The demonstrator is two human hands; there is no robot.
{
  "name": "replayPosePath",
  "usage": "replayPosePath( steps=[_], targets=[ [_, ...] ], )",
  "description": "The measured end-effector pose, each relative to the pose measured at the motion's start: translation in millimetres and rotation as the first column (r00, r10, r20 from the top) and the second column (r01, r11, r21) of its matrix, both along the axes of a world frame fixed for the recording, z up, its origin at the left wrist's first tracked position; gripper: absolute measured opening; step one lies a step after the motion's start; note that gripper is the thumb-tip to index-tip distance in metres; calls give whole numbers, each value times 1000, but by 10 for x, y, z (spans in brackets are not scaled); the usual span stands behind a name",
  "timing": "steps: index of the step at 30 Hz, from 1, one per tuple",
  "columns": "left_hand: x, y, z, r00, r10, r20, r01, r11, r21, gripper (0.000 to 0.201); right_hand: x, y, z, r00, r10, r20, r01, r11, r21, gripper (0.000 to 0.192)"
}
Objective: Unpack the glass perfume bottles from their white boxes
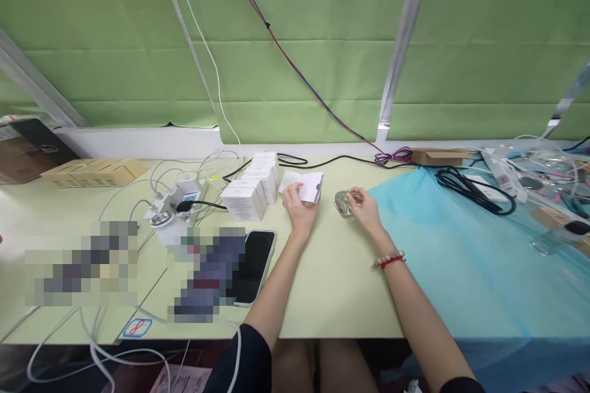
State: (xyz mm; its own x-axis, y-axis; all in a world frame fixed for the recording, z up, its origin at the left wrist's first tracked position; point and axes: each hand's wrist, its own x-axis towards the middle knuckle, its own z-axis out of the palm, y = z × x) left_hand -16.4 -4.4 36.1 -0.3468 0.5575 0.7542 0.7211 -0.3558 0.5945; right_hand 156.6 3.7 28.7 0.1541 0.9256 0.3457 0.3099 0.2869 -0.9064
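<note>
A white card [310, 186] is pinched in the left hand [298, 207]; a small clear packet [342, 203] is gripped by the right hand [364, 209], white boxes [251, 191] just left.

Head view (one only) looks down, forward.

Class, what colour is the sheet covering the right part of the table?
Light blue sheet, seen in the head view beside the right hand.
</note>
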Motion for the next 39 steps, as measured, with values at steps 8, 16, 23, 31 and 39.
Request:
replayPosePath(
  steps=[8, 16, 23, 31, 39],
  targets=[
    [14, -34, 45, 981, -192, 15, 192, 981, 3, 32, 35, -61, 74, 982, -129, 135, 128, 992, 23, 31],
    [25, -96, 47, 899, -391, -199, 381, 920, -89, 47, -132, -203, 232, 952, -175, 251, 65, 917, 394, 58],
    [-85, -7, -44, 940, -295, -171, 272, 951, -145, 68, -314, -265, 207, 975, 57, 217, -142, 906, 399, 28],
    [-178, 27, -101, 940, -290, -179, 251, 944, -213, 50, -370, -272, 248, 995, -31, -100, 61, 947, 316, 37],
    [-171, 25, -50, 977, -170, 130, 186, 975, -124, 38, -295, -265, 407, 809, -193, -555, 370, 902, 225, 59]
  ],
)
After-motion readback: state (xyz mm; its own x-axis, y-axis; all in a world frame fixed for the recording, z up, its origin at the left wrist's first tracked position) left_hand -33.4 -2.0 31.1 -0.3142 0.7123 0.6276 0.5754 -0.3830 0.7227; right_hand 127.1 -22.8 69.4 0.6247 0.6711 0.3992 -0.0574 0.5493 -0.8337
